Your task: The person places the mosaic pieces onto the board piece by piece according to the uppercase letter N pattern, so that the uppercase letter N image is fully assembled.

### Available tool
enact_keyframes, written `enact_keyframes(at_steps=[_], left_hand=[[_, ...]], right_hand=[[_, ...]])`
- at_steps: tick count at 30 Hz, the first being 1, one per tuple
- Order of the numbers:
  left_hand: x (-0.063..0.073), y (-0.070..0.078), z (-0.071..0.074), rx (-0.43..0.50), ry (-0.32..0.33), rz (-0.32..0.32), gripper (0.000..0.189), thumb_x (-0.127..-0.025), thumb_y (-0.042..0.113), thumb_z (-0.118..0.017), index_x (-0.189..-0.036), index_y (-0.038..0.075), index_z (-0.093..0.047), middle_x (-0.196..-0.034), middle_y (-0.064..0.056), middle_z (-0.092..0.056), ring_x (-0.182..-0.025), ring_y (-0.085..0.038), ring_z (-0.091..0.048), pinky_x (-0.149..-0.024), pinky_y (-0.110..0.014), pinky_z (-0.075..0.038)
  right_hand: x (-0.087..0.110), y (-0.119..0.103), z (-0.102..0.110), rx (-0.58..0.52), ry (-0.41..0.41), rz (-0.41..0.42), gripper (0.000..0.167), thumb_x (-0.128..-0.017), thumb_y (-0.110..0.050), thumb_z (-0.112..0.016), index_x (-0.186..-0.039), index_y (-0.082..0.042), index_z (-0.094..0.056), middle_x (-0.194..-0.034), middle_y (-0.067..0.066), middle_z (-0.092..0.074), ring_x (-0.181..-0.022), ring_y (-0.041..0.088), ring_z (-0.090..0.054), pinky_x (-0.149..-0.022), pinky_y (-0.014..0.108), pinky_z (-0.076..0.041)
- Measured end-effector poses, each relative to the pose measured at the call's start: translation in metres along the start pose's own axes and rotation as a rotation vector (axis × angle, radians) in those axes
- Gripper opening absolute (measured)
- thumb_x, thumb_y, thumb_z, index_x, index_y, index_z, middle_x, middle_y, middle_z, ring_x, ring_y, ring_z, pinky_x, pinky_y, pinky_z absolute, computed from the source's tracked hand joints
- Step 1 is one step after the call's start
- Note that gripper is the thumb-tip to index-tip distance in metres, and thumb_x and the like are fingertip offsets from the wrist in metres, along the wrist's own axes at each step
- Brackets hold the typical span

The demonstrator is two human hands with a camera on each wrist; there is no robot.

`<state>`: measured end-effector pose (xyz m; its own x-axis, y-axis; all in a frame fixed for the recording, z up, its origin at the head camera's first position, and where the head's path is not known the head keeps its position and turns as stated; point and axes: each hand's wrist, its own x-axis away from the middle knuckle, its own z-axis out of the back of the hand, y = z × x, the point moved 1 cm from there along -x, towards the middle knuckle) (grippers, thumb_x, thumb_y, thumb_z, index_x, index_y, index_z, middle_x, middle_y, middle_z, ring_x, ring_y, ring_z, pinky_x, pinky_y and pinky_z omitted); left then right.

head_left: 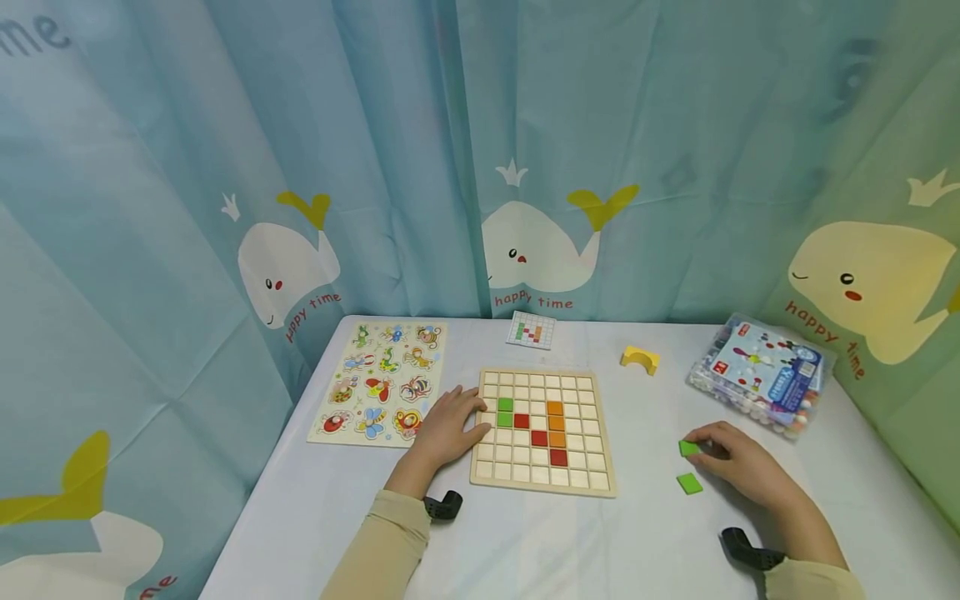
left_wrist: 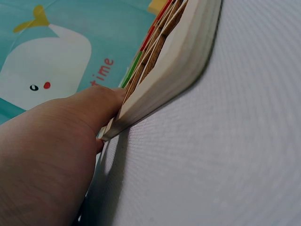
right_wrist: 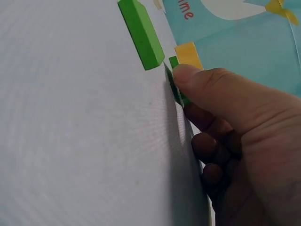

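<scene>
My left hand [head_left: 450, 425] rests at the left edge of a wooden grid board [head_left: 573, 425], thumb and index fingertip on the rim. In the left wrist view the thumb lies over the board's edge [left_wrist: 160, 89]. Square green, red and orange tiles sit in some of the board's cells. To the right of the board, my right hand [head_left: 738, 467] pinches a green tile [head_left: 687, 449] between thumb and fingers, close over the table. The thumb partly hides that tile in the right wrist view. Another green tile [head_left: 689, 483] lies nearer me on the cloth.
A small pattern card [head_left: 532, 331] lies behind the board. An insect picture board [head_left: 386, 379] is at the left. Farther right are a yellow arch block [head_left: 640, 360] and a clear box of colourful pieces [head_left: 761, 375]. A whale-print curtain [head_left: 405, 167] hangs behind the table.
</scene>
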<state>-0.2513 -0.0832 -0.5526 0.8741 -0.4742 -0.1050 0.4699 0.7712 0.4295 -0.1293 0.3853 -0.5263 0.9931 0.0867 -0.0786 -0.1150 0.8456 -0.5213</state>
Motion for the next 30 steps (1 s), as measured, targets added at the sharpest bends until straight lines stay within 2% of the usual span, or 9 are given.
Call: enact_keyframes(at_steps=[6,12,20,27,30], left_hand=[[0.0,-0.001,-0.002,-0.004,0.002,-0.002,0.033,-0.096,0.049,-0.058,-0.12,0.027,-0.059,-0.154,0.004,-0.044,-0.15,-0.026,-0.031,-0.127,-0.043,-0.022],[0.0,0.0,-0.002,0.005,0.005,-0.011,0.032,-0.096,0.048,-0.058,-0.12,0.027,-0.059,-0.154,0.003,-0.044,-0.149,-0.027,-0.031,-0.127,-0.044,-0.022],[-0.001,0.0,-0.001,-0.003,0.002,-0.005,0.033,-0.096,0.05,-0.057,-0.12,0.027,-0.059,-0.155,0.004,-0.044,-0.15,-0.026,-0.03,-0.127,-0.043,-0.021],[-0.001,-0.001,-0.001,-0.006,-0.004,0.0,0.033,-0.096,0.05,-0.056,-0.12,0.027,-0.059,-0.155,0.004,-0.044,-0.15,-0.025,-0.029,-0.127,-0.042,-0.021],[-0.001,-0.001,-0.001,-0.008,-0.002,0.003,0.033,-0.096,0.051,-0.056,-0.12,0.027,-0.059,-0.155,0.005,-0.043,-0.15,-0.025,-0.029,-0.127,-0.041,-0.021]], right_hand=[[0.0,-0.004,0.002,0.005,-0.005,-0.051,0.031,-0.09,-0.033,-0.072,-0.113,-0.014,-0.067,-0.103,0.001,-0.063,-0.082,-0.001,-0.048,-0.067,0.02,-0.046],[-0.003,-0.013,0.006,-0.017,0.005,-0.068,0.031,-0.092,-0.03,-0.071,-0.116,-0.012,-0.065,-0.099,0.002,-0.062,-0.079,0.001,-0.048,-0.062,0.021,-0.045],[-0.012,-0.036,0.006,-0.026,0.058,0.009,0.025,-0.091,-0.025,-0.072,-0.111,-0.012,-0.068,-0.095,-0.001,-0.061,-0.078,-0.001,-0.048,-0.061,0.02,-0.045],[-0.025,-0.058,0.002,-0.031,0.051,0.043,0.022,-0.092,-0.026,-0.071,-0.111,-0.016,-0.068,-0.095,-0.002,-0.062,-0.078,0.001,-0.048,-0.06,0.021,-0.044],[-0.031,-0.068,-0.002,-0.04,0.049,0.082,0.02,-0.092,-0.02,-0.071,-0.111,-0.016,-0.068,-0.098,-0.002,-0.063,-0.079,0.002,-0.049,-0.061,0.022,-0.046]])
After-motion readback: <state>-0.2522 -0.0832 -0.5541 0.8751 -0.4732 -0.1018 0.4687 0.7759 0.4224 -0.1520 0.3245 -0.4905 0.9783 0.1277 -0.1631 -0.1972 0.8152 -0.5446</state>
